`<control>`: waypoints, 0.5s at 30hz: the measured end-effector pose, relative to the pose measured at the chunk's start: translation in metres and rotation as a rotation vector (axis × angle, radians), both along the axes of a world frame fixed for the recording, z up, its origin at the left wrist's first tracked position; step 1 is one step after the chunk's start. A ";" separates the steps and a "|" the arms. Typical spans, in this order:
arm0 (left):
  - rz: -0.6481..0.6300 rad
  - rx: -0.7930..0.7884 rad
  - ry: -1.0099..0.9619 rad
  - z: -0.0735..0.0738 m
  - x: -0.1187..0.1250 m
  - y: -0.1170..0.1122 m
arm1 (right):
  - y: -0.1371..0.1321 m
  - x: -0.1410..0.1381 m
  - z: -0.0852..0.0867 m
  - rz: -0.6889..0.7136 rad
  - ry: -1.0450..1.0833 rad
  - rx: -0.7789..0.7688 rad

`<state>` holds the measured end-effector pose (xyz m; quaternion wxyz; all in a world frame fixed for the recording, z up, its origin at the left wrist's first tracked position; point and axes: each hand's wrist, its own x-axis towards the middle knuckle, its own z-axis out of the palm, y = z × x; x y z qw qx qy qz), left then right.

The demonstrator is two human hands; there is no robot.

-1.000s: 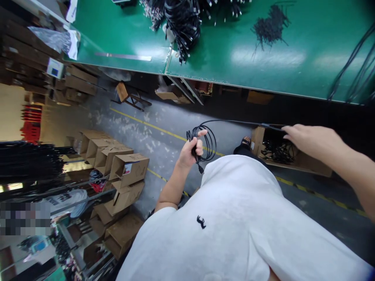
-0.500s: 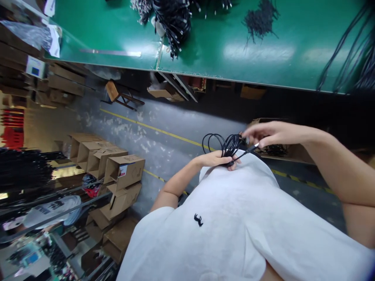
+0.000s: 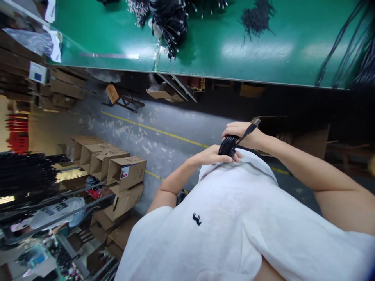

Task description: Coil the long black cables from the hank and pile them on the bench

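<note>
A black cable [image 3: 227,146] is gathered into a compact coil in front of my white shirt. My left hand [image 3: 215,154] is closed round its lower side, with the thumb pressed along the loops. From above, my right hand [image 3: 240,131] curls its fingers over the coil's upper side. One end of the cable, a metal-tipped connector [image 3: 252,127], sticks out up and to the right across the back of my right hand. The fingertips behind the coil are partly hidden.
A green table [image 3: 281,66] runs along the top, bearing a bundle of black cables [image 3: 170,27], a heap of black ties [image 3: 258,17] and a metal ruler [image 3: 109,56]. Open cardboard boxes [image 3: 125,171] and a wooden stool [image 3: 117,95] stand left. Another person [image 3: 58,212] is at lower left.
My right hand has moved left onto the coil. The loose loops are now drawn into a tighter bundle, and the connector end points up and right over the right hand.
</note>
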<state>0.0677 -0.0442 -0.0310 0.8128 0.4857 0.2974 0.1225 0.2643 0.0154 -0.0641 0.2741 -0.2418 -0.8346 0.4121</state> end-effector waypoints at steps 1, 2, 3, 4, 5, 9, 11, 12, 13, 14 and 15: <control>0.033 0.009 0.030 0.002 -0.002 0.000 | 0.000 0.001 -0.003 -0.073 0.050 -0.073; 0.071 0.001 0.050 0.003 -0.003 0.000 | -0.001 0.001 -0.006 -0.156 0.100 -0.166; 0.126 -0.018 0.056 0.003 -0.005 0.001 | -0.002 -0.001 -0.011 -0.256 0.153 -0.287; 0.206 -0.040 0.046 0.003 -0.006 0.002 | -0.004 -0.006 -0.016 -0.372 0.215 -0.432; 0.309 -0.061 0.028 0.001 -0.006 0.004 | -0.006 -0.013 -0.022 -0.480 0.293 -0.600; 0.764 -0.140 -0.012 -0.010 0.000 0.015 | -0.020 -0.051 -0.041 -0.659 0.672 -1.368; 0.933 -0.207 -0.027 -0.017 0.008 0.018 | -0.022 -0.063 -0.043 -0.683 0.801 -1.640; 1.004 -0.251 -0.045 -0.020 0.013 0.018 | -0.022 -0.066 -0.043 -0.719 0.854 -1.705; 1.067 -0.298 -0.068 -0.023 0.019 0.018 | -0.020 -0.067 -0.042 -0.765 0.905 -1.722; 1.127 -0.340 -0.093 -0.026 0.024 0.018 | -0.018 -0.067 -0.041 -0.810 0.952 -1.700; 1.177 -0.372 -0.116 -0.027 0.029 0.017 | -0.016 -0.066 -0.041 -0.845 0.983 -1.658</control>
